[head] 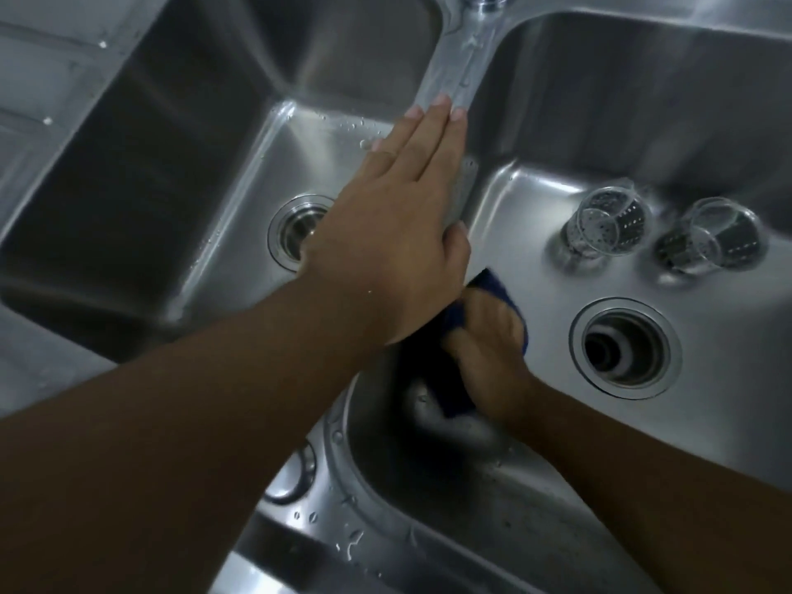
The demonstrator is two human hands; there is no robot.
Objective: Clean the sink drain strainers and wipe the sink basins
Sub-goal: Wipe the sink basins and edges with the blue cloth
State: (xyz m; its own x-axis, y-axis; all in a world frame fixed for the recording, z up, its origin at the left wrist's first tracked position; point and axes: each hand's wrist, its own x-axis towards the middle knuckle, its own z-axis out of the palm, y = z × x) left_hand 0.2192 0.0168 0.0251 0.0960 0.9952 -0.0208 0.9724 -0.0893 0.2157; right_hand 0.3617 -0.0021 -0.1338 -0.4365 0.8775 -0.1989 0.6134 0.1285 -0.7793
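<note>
Sink basins, stainless steel, two: left basin (150, 165) and right basin (643, 122), parted by one raised divider (463, 70), all flecked with water drops. Hands, two: left hand (394, 233) lies flat along the divider, fingers straight and together, holding nothing; right hand (488, 358) is low in the right basin near the divider, fingers curled round the cloth. Drain openings, two, both uncovered: one in the left basin (295, 233), partly hidden by the left hand; one in the right basin (625, 347). Strainers, perforated metal baskets, two: first strainer (606, 227) and second strainer (711, 240), tipped over side by side on the right basin floor beyond its drain. Cloth (499, 289), dark blue, one, pressed to the right basin floor.
</note>
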